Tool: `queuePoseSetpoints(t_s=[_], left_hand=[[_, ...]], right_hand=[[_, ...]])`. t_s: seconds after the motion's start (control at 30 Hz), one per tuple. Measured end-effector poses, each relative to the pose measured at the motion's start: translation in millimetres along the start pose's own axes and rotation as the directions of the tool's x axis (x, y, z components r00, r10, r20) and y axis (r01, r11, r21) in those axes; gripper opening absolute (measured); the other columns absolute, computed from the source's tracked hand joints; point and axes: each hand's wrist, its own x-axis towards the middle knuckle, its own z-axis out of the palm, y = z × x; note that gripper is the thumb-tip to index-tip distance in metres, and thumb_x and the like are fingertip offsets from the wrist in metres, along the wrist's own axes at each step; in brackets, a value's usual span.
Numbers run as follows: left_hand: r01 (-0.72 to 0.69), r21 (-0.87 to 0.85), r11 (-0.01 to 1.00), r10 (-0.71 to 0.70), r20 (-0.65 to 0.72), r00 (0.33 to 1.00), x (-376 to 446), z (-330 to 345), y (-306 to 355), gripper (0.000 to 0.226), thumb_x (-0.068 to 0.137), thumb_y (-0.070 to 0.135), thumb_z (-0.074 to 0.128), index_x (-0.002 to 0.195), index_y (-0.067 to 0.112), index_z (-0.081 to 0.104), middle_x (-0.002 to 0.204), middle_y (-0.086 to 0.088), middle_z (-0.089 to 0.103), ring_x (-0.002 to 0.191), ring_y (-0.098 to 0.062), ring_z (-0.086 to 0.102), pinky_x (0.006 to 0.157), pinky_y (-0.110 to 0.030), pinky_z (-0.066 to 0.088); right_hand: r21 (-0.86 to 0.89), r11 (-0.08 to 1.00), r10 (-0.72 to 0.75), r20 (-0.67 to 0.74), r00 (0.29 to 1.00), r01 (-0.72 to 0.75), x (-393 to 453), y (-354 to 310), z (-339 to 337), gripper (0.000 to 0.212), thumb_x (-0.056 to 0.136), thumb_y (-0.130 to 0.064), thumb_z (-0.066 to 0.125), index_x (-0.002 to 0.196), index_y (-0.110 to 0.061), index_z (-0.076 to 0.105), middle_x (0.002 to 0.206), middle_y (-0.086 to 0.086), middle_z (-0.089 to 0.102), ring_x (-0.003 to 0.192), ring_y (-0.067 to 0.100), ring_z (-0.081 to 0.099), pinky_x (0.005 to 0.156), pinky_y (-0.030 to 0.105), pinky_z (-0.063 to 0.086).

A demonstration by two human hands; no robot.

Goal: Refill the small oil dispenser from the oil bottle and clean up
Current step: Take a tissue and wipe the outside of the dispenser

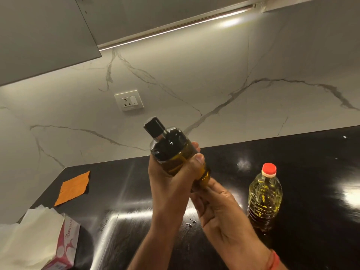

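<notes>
Apparently the dispenser is held tilted above the bench, left of the capped oil bottle. Left hand fingers are wrapped round its body; right hand fingers meet its base, grip unclear. Base should be wiped while steadied; drips below need clearing.

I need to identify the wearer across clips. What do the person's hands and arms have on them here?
Both forearms are bare, with no sleeves showing. The right hand has a thin orange-red thread band around its wrist. The left hand shows no ring, watch or glove.
</notes>
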Motion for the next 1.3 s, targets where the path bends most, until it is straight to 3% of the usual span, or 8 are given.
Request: queuePoseSetpoints(t_s=[0.2, 0.37, 0.47, 0.6, 0.9, 1.0, 1.13, 1.3], left_hand=[[0.038, -0.033, 0.999, -0.039, -0.019, 0.999, 2.8, -10.8, -5.4, 0.06, 0.068, 0.036, 0.077, 0.115, 0.002, 0.062, 0.099, -0.014, 0.075, 0.093, -0.031, 0.075, 0.075, -0.033, 0.061], [0.124, -0.129, 0.984, -0.125, 0.002, 0.992, -5.6, -6.9, -2.4, 0.07, 0.072, 0.057, 0.076, 0.109, 0.002, 0.056, 0.08, -0.009, 0.065, 0.069, -0.023, 0.064, 0.063, -0.029, 0.054], [0.164, -0.175, 0.971, -0.166, 0.002, 0.986, -6.9, -6.8, -0.1, 0.099, 0.071, 0.082, 0.067, 0.111, -0.007, 0.054, 0.091, -0.031, 0.059, 0.077, -0.045, 0.059, 0.073, -0.051, 0.059], [0.21, -0.198, 0.958, -0.213, 0.005, 0.977, -11.7, -5.1, 4.7, 0.093, 0.069, 0.083, 0.066, 0.116, 0.003, 0.061, 0.11, -0.043, 0.056, 0.096, -0.054, 0.064, 0.085, -0.061, 0.059], [0.239, -0.323, 0.916, -0.248, 0.011, 0.969, -9.5, -18.6, 5.6, 0.08, 0.073, 0.076, 0.07, 0.105, 0.004, 0.06, 0.084, -0.017, 0.06, 0.074, -0.029, 0.058, 0.067, -0.037, 0.051], [0.201, -0.262, 0.944, -0.218, -0.037, 0.975, -13.1, -13.0, 5.8, 0.062, 0.088, 0.064, 0.055, 0.103, 0.005, 0.064, 0.093, -0.029, 0.063, 0.083, -0.043, 0.062, 0.07, -0.046, 0.058], [0.162, -0.23, 0.96, -0.177, -0.045, 0.983, -8.7, -12.8, 17.2, 0.09, 0.075, 0.077, 0.066, 0.119, -0.001, 0.059, 0.114, -0.041, 0.056, 0.104, -0.056, 0.061, 0.093, -0.068, 0.053], [0.103, -0.212, 0.972, -0.129, -0.112, 0.985, -7.3, -18.4, 13.7, 0.088, 0.063, 0.083, 0.07, 0.107, 0.007, 0.06, 0.09, -0.014, 0.059, 0.078, -0.021, 0.065, 0.069, -0.029, 0.057]], right_hand=[[-0.236, 0.925, -0.307, -0.001, 0.952, 0.298, -11.6, -15.8, -8.7, 0.023, 0.072, -0.005, 0.07, 0.092, -0.01, 0.079, 0.099, 0.009, 0.079, 0.093, 0.02, 0.076, 0.073, 0.023, 0.062], [-0.692, -0.028, -0.658, 0.556, 0.508, 0.722, -5.9, -16.8, -15.0, 0.016, 0.085, -0.022, 0.075, 0.101, -0.025, 0.074, 0.103, -0.006, 0.074, 0.098, 0.01, 0.07, 0.082, 0.016, 0.056], [-0.635, -0.249, -0.582, 0.701, 0.411, 0.731, 1.8, -26.3, -1.7, 0.019, 0.087, -0.02, 0.071, 0.105, -0.017, 0.077, 0.107, -0.006, 0.072, 0.098, 0.002, 0.067, 0.083, 0.01, 0.053], [-0.642, -0.195, -0.588, 0.682, 0.435, 0.742, 16.7, -44.6, 21.9, 0.017, 0.091, -0.012, 0.071, 0.107, -0.015, 0.077, 0.105, -0.005, 0.074, 0.097, 0.005, 0.069, 0.083, 0.018, 0.058], [-0.436, -0.403, -0.47, 0.853, 0.227, 0.805, -10.8, -17.5, 8.9, 0.018, 0.092, -0.009, 0.069, 0.107, -0.01, 0.078, 0.112, 0.002, 0.07, 0.105, 0.009, 0.066, 0.086, 0.021, 0.055], [-0.428, -0.437, -0.493, 0.85, 0.187, 0.791, -0.7, -23.5, 27.8, 0.017, 0.092, -0.006, 0.069, 0.106, -0.009, 0.078, 0.112, 0.002, 0.072, 0.104, 0.009, 0.067, 0.091, 0.019, 0.053], [-0.548, -0.257, -0.593, 0.74, 0.318, 0.796, 13.9, -28.4, 21.8, 0.02, 0.089, -0.001, 0.073, 0.106, -0.01, 0.077, 0.108, -0.001, 0.073, 0.101, 0.005, 0.068, 0.087, 0.021, 0.056], [-0.581, -0.1, -0.59, 0.689, 0.421, 0.808, 7.8, -13.2, -4.0, 0.02, 0.089, -0.015, 0.071, 0.109, -0.017, 0.075, 0.112, -0.007, 0.073, 0.106, 0.007, 0.07, 0.089, 0.022, 0.057]])
